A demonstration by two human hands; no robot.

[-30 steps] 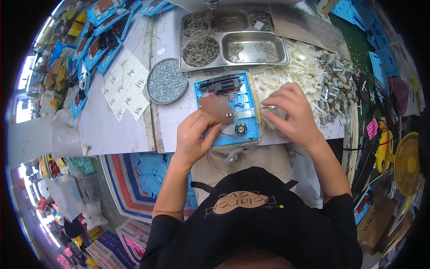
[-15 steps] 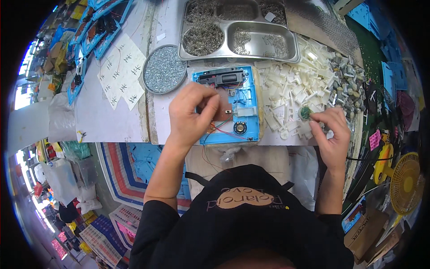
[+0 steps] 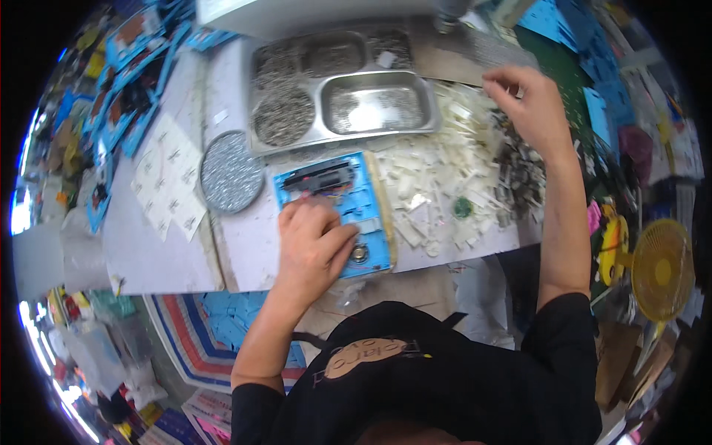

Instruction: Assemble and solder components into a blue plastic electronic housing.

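Note:
A blue plastic casing (image 3: 378, 248) lies tilted on a pad at the bench's front edge. It holds a dark elongated module (image 3: 320, 178), a small round speaker (image 3: 359, 254) and thin wires. My left hand (image 3: 315, 233) rests over the casing's left half, fingers bent and pressed together; what lies under the fingertips is hidden. Off to the far right, my right hand (image 3: 535, 111) is raised over the loose parts, fingers loosely bent with a gap to the thumb. Nothing shows in it. A green round piece (image 3: 463, 208) lies among white plastic parts (image 3: 423, 174).
A steel compartment tray (image 3: 337, 137) of small metal parts stands behind the casing. To its left are a round dish of screws (image 3: 232, 172) and white sheets with small dark pieces (image 3: 167, 178). Blue casings (image 3: 137, 111) are stacked far left. A yellow fan (image 3: 662, 268) stands at right.
My right hand has left the area beside the green piece and risen toward the far right. My left hand stays at the casing, its fingers lower over it. The whole view has shifted and tilted.

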